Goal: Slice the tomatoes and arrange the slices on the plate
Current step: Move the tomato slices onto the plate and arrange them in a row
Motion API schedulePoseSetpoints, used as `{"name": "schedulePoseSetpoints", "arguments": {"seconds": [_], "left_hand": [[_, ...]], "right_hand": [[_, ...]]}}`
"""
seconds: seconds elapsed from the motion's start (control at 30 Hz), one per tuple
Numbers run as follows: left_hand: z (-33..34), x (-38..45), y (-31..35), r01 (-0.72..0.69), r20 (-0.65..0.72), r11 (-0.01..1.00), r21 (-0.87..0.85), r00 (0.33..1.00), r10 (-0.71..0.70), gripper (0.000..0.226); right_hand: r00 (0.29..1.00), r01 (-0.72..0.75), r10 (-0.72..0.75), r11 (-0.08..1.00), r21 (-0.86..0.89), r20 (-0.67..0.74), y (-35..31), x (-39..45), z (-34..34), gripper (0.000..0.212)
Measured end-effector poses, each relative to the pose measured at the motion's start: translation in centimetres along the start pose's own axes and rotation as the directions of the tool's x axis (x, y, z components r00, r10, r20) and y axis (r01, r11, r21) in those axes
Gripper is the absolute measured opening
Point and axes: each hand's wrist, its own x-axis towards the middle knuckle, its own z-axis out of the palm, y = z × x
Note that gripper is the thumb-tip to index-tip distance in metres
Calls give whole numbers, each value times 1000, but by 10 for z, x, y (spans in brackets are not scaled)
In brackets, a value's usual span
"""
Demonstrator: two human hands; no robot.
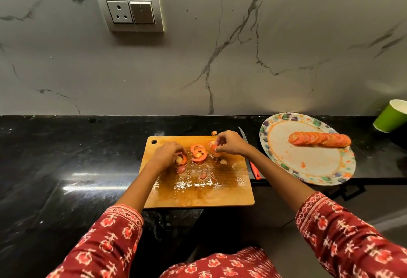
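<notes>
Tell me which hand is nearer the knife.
Right. The right hand pinches a tomato slice just beside the knife; the left hand is across the cutting board, farther away.

A few red tomato slices (pixel 198 153) lie loose at the far side of the wet wooden cutting board (pixel 198 187). On the flowered plate (pixel 308 163), to the right, an overlapping row of slices (pixel 319 139) lies across its far part.

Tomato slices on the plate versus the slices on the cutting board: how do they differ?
The plate slices lie in one neat overlapping row, untouched; the board slices sit in a loose pile between the hands. The plate is smeared, the cutting board wet. Both are red rounds.
</notes>
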Motion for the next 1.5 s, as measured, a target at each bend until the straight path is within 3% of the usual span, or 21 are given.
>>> {"name": "schedulePoseSetpoints", "arguments": {"seconds": [0.1, 0.3, 0.43, 0.6, 0.77, 0.93, 1.1, 1.23, 1.5], "left_hand": [[-5, 1, -4, 27, 42, 997, 71, 999, -30, 18], [-11, -7, -13, 122, 186, 992, 19, 975, -123, 8], [-11, -12, -16, 190, 164, 979, -71, 971, -176, 9], [-12, -18, -13, 233, 38, 949, -211, 972, -231, 9], [-20, -12, 3, 101, -127, 907, -408, 978, -166, 6], [-15, 7, 41, 25, -113, 840, -541, 988, -102, 9], [8, 34, 82, -58, -97, 842, -536, 995, 7, 9], [21, 59, 125, -121, -76, 839, -530, 993, 95, 10], [43, 115, 194, -232, -102, 812, -535, 972, 211, 11]], "right_hand": [[1000, 9, -9, 1000, -9, -6, 1, 1, -2, 14], [1000, 9, -9, 1000, 4, -8, 5, 2, -4, 13], [999, 3, -3, 1000, 5, -32, 5, 3, -1, 13], [999, 21, -20, 999, 34, -37, 4, 5, -2, 11], [999, -4, 9, 991, 134, -41, 9, 0, -9, 10], [993, -44, 71, 965, 257, -94, 35, -15, -23, 8], [972, -100, 162, 941, 322, -171, 69, -40, -45, 12], [912, -192, 301, 914, 357, -279, 99, -62, -62, 13], [801, -290, 441, 878, 381, -406, 162, -92, -127, 14]]}}
